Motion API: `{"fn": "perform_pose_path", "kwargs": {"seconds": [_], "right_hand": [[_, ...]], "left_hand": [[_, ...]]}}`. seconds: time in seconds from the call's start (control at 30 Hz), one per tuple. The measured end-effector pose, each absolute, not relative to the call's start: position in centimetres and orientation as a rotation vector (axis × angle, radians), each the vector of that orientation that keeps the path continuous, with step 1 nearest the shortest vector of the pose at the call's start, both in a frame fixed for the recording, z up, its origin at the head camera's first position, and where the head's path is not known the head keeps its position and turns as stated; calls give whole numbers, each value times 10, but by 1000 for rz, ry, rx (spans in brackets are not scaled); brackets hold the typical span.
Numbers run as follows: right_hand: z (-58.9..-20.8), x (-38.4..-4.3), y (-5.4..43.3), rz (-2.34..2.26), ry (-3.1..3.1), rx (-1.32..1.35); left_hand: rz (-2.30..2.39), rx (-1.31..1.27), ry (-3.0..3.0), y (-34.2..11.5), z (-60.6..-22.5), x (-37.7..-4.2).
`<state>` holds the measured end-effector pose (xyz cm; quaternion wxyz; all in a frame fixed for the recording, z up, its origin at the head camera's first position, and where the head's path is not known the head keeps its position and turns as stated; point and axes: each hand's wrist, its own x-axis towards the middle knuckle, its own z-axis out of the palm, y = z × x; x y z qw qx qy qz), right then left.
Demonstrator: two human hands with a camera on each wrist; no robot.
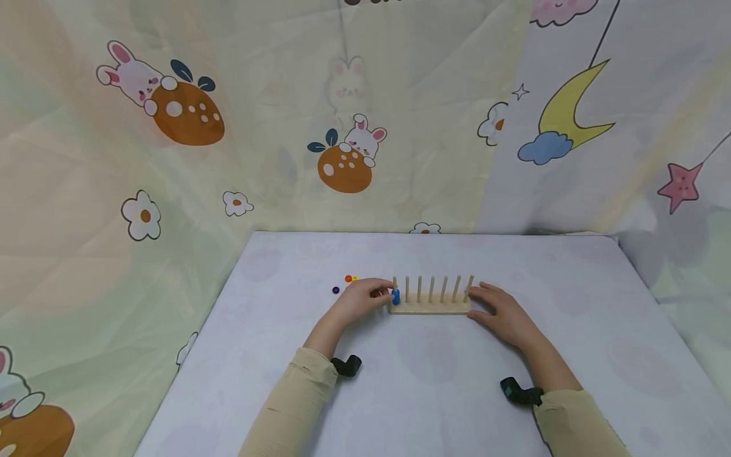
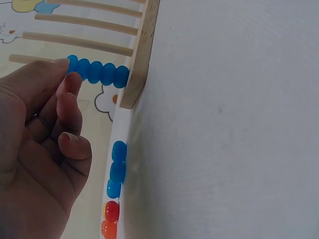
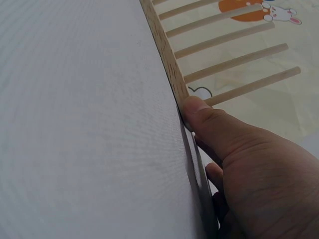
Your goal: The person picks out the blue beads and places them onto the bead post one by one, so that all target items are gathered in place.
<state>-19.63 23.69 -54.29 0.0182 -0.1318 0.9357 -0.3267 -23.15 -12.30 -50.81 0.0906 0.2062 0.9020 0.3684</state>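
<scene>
A pale wooden peg board (image 1: 431, 307) with a row of upright pegs lies on the table in the head view. Blue beads (image 2: 101, 72) are stacked on its leftmost peg, down to the base. My left hand (image 1: 360, 299) is at that peg; thumb and forefinger pinch the topmost blue bead (image 2: 73, 62), the other fingers loosely bent. At the opposite end, my right hand (image 1: 502, 314) grips the board's corner, with the thumb (image 3: 197, 106) on the base's near edge and the other fingers partly hidden behind it. The remaining pegs (image 3: 234, 64) are bare.
Loose beads lie left of the board: a dark bead (image 1: 335, 290), an orange-red bead (image 1: 348, 278) and a yellow bead (image 1: 355, 278). The left wrist view also shows blue beads (image 2: 117, 172) and a red bead (image 2: 112, 211). A printed curtain (image 1: 274, 158) hangs behind the white table (image 1: 422, 387).
</scene>
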Motion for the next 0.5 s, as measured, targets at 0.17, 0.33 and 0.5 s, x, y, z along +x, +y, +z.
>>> {"fn": "perform_pose_path", "kwargs": {"seconds": [0.17, 0.33, 0.5], "right_hand": [[-544, -197, 237, -1010, 2915, -412], [-544, -198, 238, -1008, 2925, -420], [-544, -197, 238, -1009, 2903, -400]], "left_hand": [[1140, 622, 2694, -127, -510, -229], [1172, 567, 2739, -136, -513, -224], [1180, 490, 2761, -149, -519, -218]]}}
